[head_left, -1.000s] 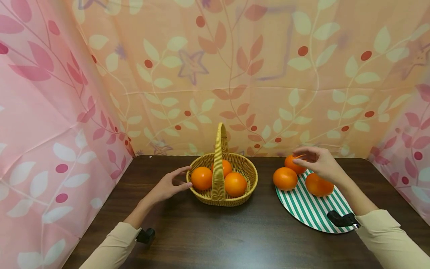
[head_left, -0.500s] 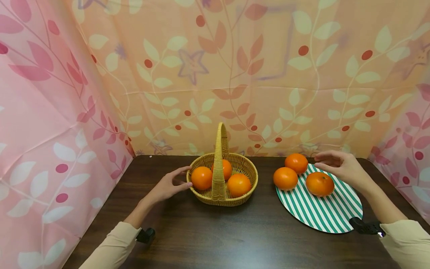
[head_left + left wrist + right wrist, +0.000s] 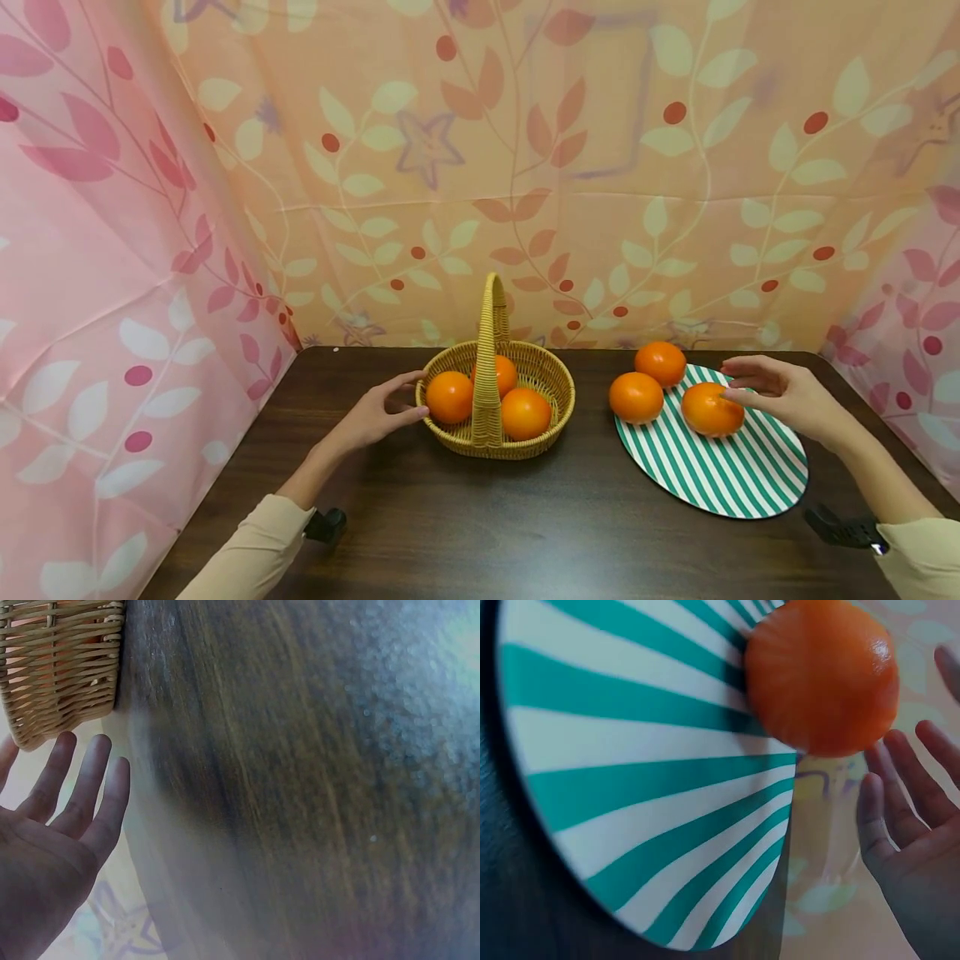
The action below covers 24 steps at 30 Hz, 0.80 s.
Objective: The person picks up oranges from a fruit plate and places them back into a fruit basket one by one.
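Observation:
A yellow wicker basket (image 3: pixel 487 450) with a tall arched handle holds three oranges, one of them (image 3: pixel 450 397) beside my left hand (image 3: pixel 375 414). That hand's fingertips and thumb are at the basket's left rim, its fingers loosely extended. In the left wrist view the fingers reach up toward the woven wall. My right hand (image 3: pixel 793 400) holds nothing. It hovers at the right of an orange (image 3: pixel 712 409) lying on a flat green-and-white striped mat (image 3: pixel 738 479), its thumb overlapping that fruit in the head view. The right wrist view shows its fingertips close to the orange (image 3: pixel 821 679).
Two more oranges sit at the mat's far left edge, one in front (image 3: pixel 636 397) and one behind (image 3: pixel 660 364). Everything stands on a dark wooden table (image 3: pixel 480 533). A patterned cloth (image 3: pixel 480 167) hangs behind the table and along both sides.
My right hand has moved right, from over the rear orange to the right side of the orange on the mat. The front right orange in the basket rocked slightly. My left hand stayed put.

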Available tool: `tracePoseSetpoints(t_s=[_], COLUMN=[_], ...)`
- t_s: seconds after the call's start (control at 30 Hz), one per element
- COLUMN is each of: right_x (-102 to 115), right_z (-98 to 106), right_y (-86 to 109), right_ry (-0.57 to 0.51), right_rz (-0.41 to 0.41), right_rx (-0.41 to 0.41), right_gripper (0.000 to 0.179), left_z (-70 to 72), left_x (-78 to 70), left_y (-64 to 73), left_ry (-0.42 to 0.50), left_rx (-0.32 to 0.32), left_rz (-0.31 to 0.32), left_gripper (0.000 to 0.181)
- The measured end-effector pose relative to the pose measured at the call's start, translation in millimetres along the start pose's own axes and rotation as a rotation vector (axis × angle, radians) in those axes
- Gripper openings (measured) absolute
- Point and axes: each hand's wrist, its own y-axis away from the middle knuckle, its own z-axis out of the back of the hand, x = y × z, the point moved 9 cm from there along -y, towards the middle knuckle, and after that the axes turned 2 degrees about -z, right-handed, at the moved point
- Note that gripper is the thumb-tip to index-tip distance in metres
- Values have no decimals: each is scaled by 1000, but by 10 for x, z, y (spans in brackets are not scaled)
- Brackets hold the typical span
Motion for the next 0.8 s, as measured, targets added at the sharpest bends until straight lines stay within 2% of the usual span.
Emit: tracePoseSetpoints(t_s=[0.2,0.3,0.57,0.8], right_x=[-35,-52,-78,-130], right_z=[-161,-211,-279,-290], right_y=[54,72,67,66], right_ry=[-37,-54,-29,22], right_rz=[73,77,44,7], right_rx=[97,127,144,131], right_gripper=[61,65,70,61], left_z=[1,1,1,16], left_x=[-9,-17,-5,-28], left_y=[0,1,7,6], left_ry=[-1,5,8,23], left_rx=[1,4,5,1], left_rz=[-4,-9,3,-9], left_gripper=[62,63,63,63])
